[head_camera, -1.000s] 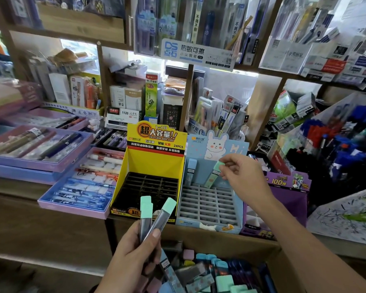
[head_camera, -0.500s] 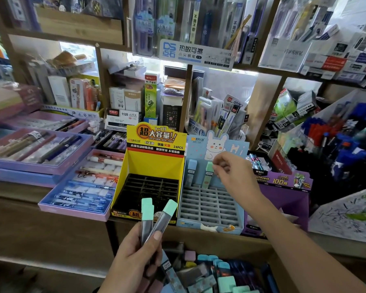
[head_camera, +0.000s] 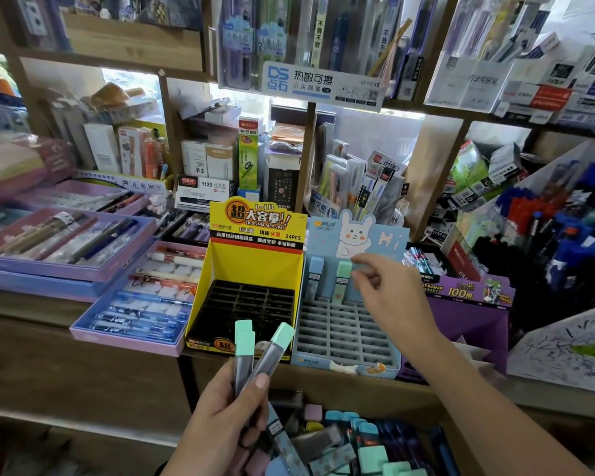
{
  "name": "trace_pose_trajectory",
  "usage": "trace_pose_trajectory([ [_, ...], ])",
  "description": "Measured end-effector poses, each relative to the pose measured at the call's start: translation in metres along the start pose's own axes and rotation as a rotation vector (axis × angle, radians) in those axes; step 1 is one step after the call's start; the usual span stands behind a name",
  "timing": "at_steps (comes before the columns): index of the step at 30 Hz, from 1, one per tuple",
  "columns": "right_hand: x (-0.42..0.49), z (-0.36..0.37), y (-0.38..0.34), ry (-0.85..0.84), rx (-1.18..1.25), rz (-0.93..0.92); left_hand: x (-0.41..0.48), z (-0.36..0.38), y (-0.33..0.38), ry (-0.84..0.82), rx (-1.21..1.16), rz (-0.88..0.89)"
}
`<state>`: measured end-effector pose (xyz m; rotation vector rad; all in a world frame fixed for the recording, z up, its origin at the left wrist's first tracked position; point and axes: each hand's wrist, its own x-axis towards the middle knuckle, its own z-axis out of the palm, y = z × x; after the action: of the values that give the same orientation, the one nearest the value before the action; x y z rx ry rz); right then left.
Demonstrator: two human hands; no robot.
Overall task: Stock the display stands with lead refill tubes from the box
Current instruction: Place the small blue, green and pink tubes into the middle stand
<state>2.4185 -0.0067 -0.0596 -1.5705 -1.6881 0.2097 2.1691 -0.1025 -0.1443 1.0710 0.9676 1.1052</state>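
Note:
My left hand [head_camera: 225, 419] grips a small bunch of grey lead refill tubes [head_camera: 255, 355] with mint caps, held upright in front of the yellow stand [head_camera: 255, 266], whose black grid holds no tubes. The blue rabbit stand [head_camera: 344, 333] has a blue-capped tube [head_camera: 315, 274] and a mint-capped tube [head_camera: 343, 278] upright in its back row. My right hand [head_camera: 390, 297] hovers over that stand, its loosely curled fingertips just right of the mint cap and holding nothing. The box [head_camera: 340, 448] of loose tubes lies below the shelf edge.
A purple stand [head_camera: 468, 297] adjoins the blue one on the right. Pen trays [head_camera: 134, 314] lie left of the yellow stand. A slanted bin of blue and red pens [head_camera: 547, 235] stands at far right. Packed stationery shelves rise behind.
My right hand lowered the mint-capped tube into the blue stand's back row, then let go and drew slightly right. My left hand stayed put with its tubes.

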Motion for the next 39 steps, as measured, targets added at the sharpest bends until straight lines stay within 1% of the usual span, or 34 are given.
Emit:
trace_pose_trajectory([
  [2, -0.016, -0.003, -0.006, -0.047, 0.146, 0.071, -0.002, 0.001, 0.001, -0.013, 0.012, 0.005],
  [4, -0.037, -0.003, -0.013, -0.184, 0.328, 0.153, -0.004, 0.003, 0.002, -0.039, 0.015, 0.003],
  [7, -0.066, 0.004, -0.018, -0.357, 0.503, 0.233, -0.004, 0.007, 0.002, -0.074, 0.016, -0.010],
  [9, -0.080, 0.009, -0.018, -0.426, 0.615, 0.294, -0.004, 0.009, -0.001, -0.084, 0.037, -0.012],
  [11, -0.087, 0.013, -0.016, -0.450, 0.701, 0.352, -0.003, 0.010, -0.003, -0.103, 0.063, -0.011],
  [14, -0.092, 0.015, -0.012, -0.435, 0.736, 0.414, -0.003, 0.011, -0.004, -0.154, 0.183, -0.009],
  [17, -0.093, 0.016, -0.007, -0.428, 0.704, 0.433, -0.003, 0.013, -0.005, -0.227, 0.164, -0.035],
  [19, -0.094, 0.015, -0.003, -0.434, 0.720, 0.443, -0.005, 0.015, -0.004, -0.228, 0.143, -0.052],
  [22, -0.094, 0.014, 0.001, -0.463, 0.803, 0.447, -0.006, 0.014, -0.004, -0.155, 0.107, -0.089],
  [25, -0.093, 0.011, 0.004, -0.440, 0.812, 0.423, -0.005, 0.013, -0.004, -0.100, 0.081, -0.125],
  [28, -0.089, 0.005, 0.007, -0.404, 0.811, 0.376, -0.004, 0.014, -0.003, -0.076, -0.015, -0.151],
  [30, -0.087, 0.000, 0.008, -0.377, 0.818, 0.350, -0.004, 0.013, -0.007, -0.015, -0.112, -0.194],
  [33, -0.083, -0.008, 0.010, -0.320, 0.838, 0.316, -0.002, 0.012, -0.010, 0.057, -0.201, -0.216],
  [35, -0.077, -0.016, 0.011, -0.263, 0.814, 0.282, 0.000, 0.010, -0.009, 0.076, -0.177, -0.194],
  [39, -0.061, -0.031, 0.014, -0.113, 0.690, 0.192, 0.001, 0.010, -0.008, 0.110, -0.133, -0.160],
])
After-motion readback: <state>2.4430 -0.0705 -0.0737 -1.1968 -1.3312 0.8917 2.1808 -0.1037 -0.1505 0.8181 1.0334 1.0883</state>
